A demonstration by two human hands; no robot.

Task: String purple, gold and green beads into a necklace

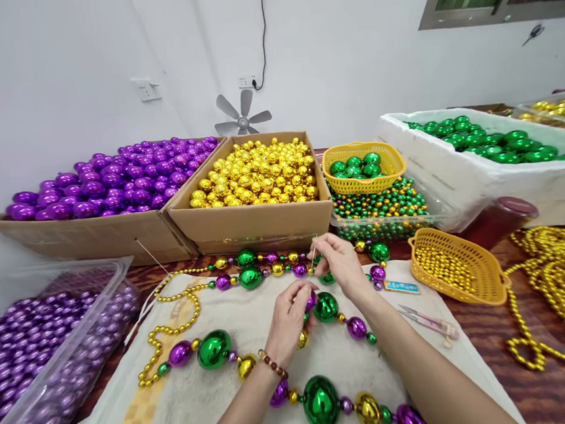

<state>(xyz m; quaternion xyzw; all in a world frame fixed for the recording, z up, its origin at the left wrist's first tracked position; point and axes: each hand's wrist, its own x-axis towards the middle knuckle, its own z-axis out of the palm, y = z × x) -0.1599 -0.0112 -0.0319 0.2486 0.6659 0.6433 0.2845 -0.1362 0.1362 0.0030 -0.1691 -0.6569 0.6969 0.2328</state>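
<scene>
My left hand (287, 314) is closed in a pinch on a purple bead (311, 300), part of a string of green, purple and gold beads. Just above it, the fingers of my right hand (339, 263) pinch a thin, pale needle (314, 254) that stands nearly upright. A large green bead (326, 307) hangs close beside my left fingertips. The bead string (214, 348) loops over a whitish cloth (195, 404), its left end made of small gold beads. Behind my hands lie further strung beads (250, 277), partly hidden by my right hand.
Cardboard boxes of purple beads (106, 178) and gold beads (259, 174) line the back. A yellow basket (486, 273), thread snips (431, 323) and a blue-labelled piece (402, 286) are at right. A clear bin (91, 347) stands left, a white foam box (508, 185) back right.
</scene>
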